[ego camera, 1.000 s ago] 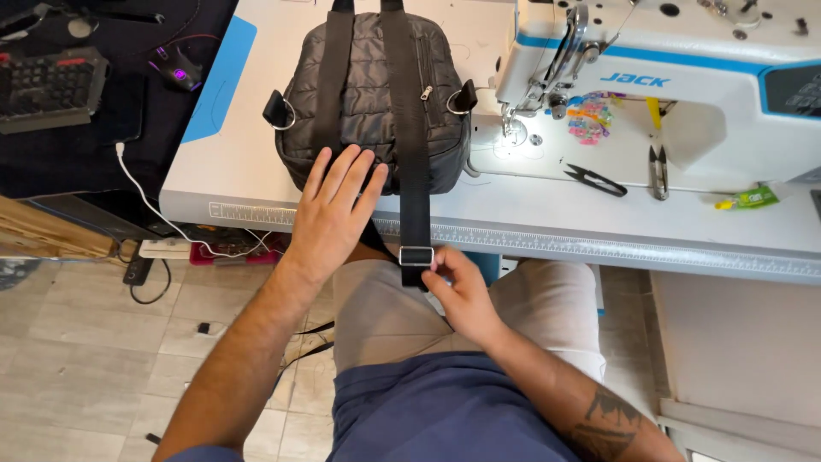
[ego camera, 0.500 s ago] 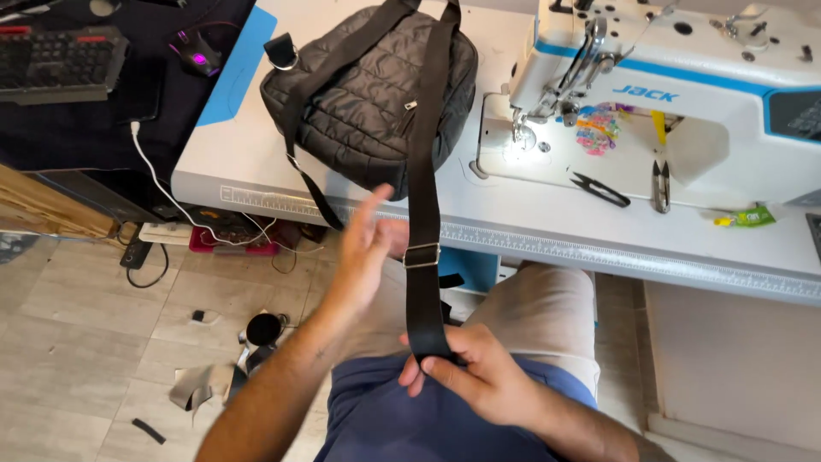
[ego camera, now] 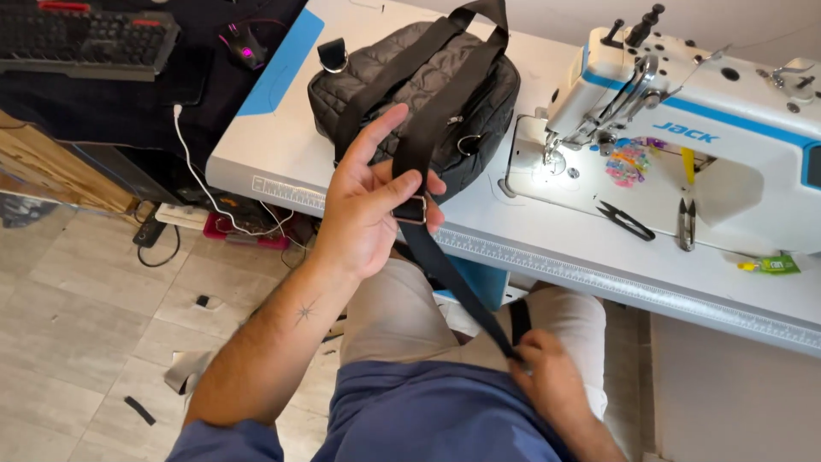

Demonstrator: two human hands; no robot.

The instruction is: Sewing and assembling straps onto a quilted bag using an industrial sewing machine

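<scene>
A black quilted backpack (ego camera: 479, 94) lies on the white sewing table (ego camera: 282, 150). A long black webbing strap (ego camera: 453, 274) runs from it down toward my lap. My left hand (ego camera: 368, 205) is raised in front of the bag, thumb and fingers closed around the strap at its metal buckle (ego camera: 413, 210). Low over my lap, my right hand (ego camera: 552, 385) pinches the strap's lower end and holds it taut. I am seated, in beige shorts and a blue shirt.
A white sewing machine (ego camera: 684, 137) with its lamp on stands to the right of the bag. Thread snips (ego camera: 629, 221) and tweezers (ego camera: 687, 224) lie on its bed. A keyboard (ego camera: 81, 38) and mouse (ego camera: 239, 43) sit on the dark desk at the left; cables hang to the tiled floor.
My left hand left the bag's top, rose and closed on the strap at the buckle. My right hand slid down the strap to its lower end. The view shifted left.
</scene>
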